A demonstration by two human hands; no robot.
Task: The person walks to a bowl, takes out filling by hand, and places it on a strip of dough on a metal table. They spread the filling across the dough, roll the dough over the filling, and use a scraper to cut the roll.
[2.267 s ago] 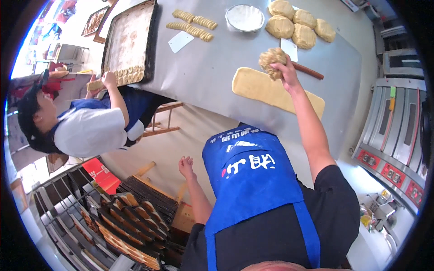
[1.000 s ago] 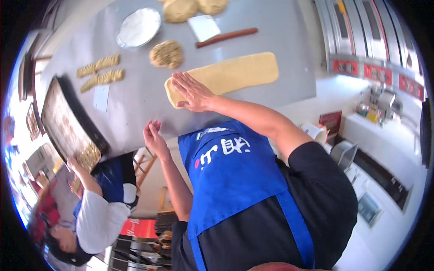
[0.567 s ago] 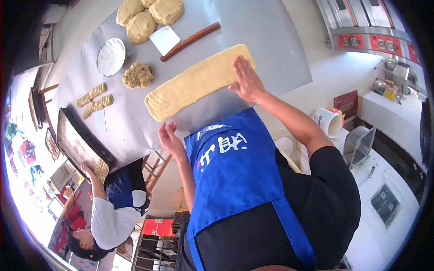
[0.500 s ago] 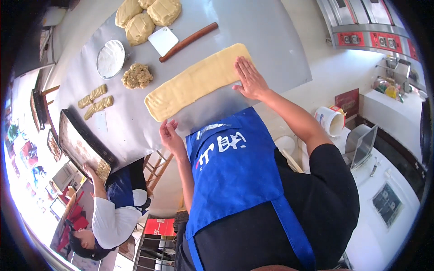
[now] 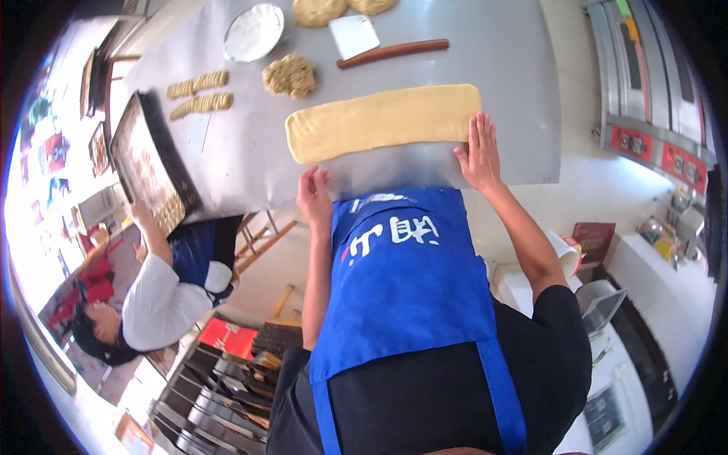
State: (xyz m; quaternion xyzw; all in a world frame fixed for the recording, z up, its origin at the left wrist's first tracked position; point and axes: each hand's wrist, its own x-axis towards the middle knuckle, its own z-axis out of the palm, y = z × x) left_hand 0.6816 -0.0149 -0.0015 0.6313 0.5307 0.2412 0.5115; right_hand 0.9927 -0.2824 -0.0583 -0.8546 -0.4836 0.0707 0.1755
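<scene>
A long flat sheet of pale yellow dough lies on the metal worktable in front of me. My right hand is open and flat, its fingers straight and together against the sheet's near right corner. Just below the near left corner of the dough is my left hand, loosely curled, with no object visible in it. Beyond the sheet rests a brown wooden rolling pin. A white scraper touches or nearly touches the pin's left part; I cannot tell which.
A bowl of white flour, a crumbly dough lump and smooth dough pieces stand farther back. Two rows of sliced dough lie left, near a dark-rimmed tray. A co-worker in a white top reaches into that tray.
The view has turned and shifted, so the dough sheet appears more level. My right hand has moved from lying on the dough's right end to its near right corner. My left hand stays by the left corner.
</scene>
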